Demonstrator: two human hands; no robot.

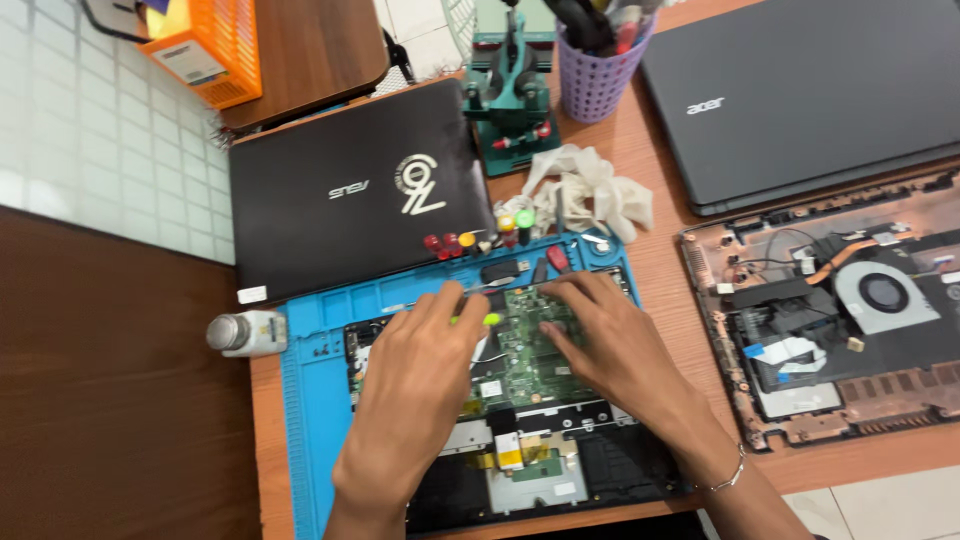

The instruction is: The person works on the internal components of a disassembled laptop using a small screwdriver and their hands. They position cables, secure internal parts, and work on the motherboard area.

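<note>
An opened laptop base (540, 470) with a green circuit board (528, 350) lies on a blue work mat (305, 420). My left hand (415, 385) rests on the board's left part, its fingers closed around a thin tool with a yellow-green handle (490, 319). My right hand (610, 340) lies palm down on the board's right part, fingertips pressing near its upper edge; it wears a thin bracelet at the wrist. Whether the right hand grips anything is hidden under its fingers.
A closed black laptop (350, 190) lies behind the mat, a second dark laptop (800, 90) at the far right. Another opened laptop base with a fan (840, 320) lies right. A white rag (590, 190), purple tool cup (595, 75), green stand (510, 95), small bottle (245, 332) and orange basket (215, 45) surround them.
</note>
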